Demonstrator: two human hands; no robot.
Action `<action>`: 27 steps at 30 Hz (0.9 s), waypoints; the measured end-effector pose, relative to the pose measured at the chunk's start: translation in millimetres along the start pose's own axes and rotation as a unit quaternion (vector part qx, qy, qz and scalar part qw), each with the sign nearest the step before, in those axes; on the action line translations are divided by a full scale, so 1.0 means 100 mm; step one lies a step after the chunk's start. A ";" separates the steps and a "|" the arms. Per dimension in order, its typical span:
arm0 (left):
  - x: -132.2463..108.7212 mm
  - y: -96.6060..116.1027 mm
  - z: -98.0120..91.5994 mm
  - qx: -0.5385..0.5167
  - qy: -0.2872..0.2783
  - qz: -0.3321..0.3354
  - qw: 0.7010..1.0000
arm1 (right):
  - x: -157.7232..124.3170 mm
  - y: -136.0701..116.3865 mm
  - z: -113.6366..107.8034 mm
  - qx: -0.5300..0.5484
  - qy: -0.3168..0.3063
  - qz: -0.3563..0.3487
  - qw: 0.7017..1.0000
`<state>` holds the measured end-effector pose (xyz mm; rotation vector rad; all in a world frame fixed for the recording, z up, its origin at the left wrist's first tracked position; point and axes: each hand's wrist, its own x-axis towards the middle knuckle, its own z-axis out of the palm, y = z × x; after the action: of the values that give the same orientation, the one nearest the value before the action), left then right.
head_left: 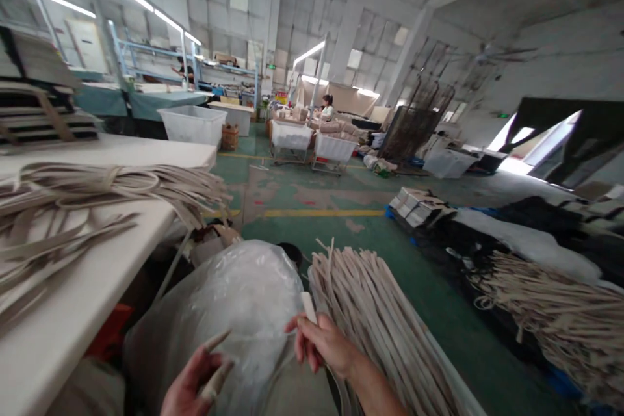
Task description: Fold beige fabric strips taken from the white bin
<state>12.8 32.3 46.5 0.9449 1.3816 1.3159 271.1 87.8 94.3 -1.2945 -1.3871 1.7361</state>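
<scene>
My left hand (197, 380) is low in the view, in front of a clear plastic bag (248, 273); its thumb and forefinger are spread, with pale coverings on the fingertips and nothing between them. To its right, my right hand (319, 341) pinches a short white strip (308, 307) between thumb and forefinger, and its other fingers curl loosely. Close beside my right hand lies a thick bundle of long beige straps (375, 312). The lower end of the strip is hidden by my fingers.
At the left, a white table (146, 234) holds a tied bundle of beige straps (112, 182). More straps (550, 318) lie at the right on the green floor (448, 312). White bins (192, 125) stand farther back. Two people are at distant tables.
</scene>
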 end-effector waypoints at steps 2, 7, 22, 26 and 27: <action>-0.08 0.01 -0.04 -0.019 0.011 0.005 1.000 | 0.12 0.04 0.23 0.004 -0.038 0.031 0.999; -0.18 0.05 -0.11 -0.084 -0.026 -0.017 0.996 | 0.34 0.26 0.72 0.016 -0.133 0.134 0.982; 0.05 -0.07 -0.18 -0.095 -0.058 0.007 0.994 | 0.65 -0.28 1.14 0.047 -0.050 0.064 0.996; 0.12 0.03 -0.25 -0.082 -0.066 0.007 0.994 | 0.64 -0.54 1.21 -0.078 -0.073 -0.091 0.990; 0.13 0.06 -0.26 -0.083 -0.071 0.009 0.994 | 0.64 -0.58 1.23 -0.095 -0.080 -0.105 0.987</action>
<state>-15.6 39.5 49.1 0.9212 1.1391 1.3286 126.4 112.1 126.7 -1.0769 -1.7510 1.6236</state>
